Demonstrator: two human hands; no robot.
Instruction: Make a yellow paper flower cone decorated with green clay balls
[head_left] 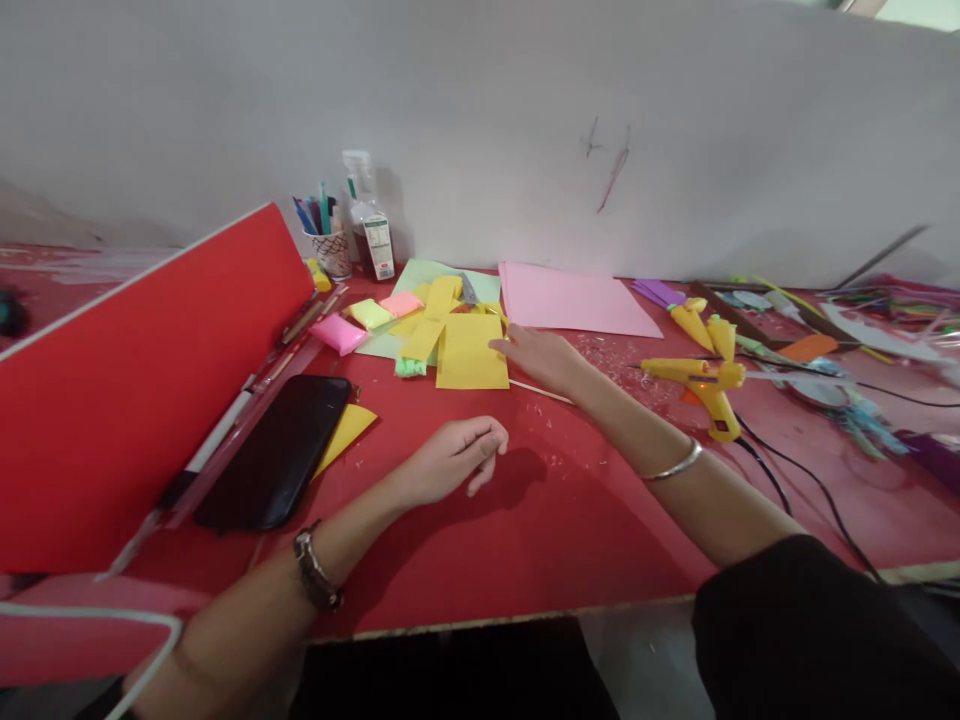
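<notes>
while the left hand [454,460] hangs loosely half-curled over the red desk [585,540], the right hand [538,357] is at the yellow sheet [472,358]
the sheet lies beside yellow strips [421,341]; whether the right hand grips anything, i cannot tell. a white stick [541,391] lies near it.

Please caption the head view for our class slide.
At a red table: right hand by a yellow sheet, left hand loosely curled.
</notes>
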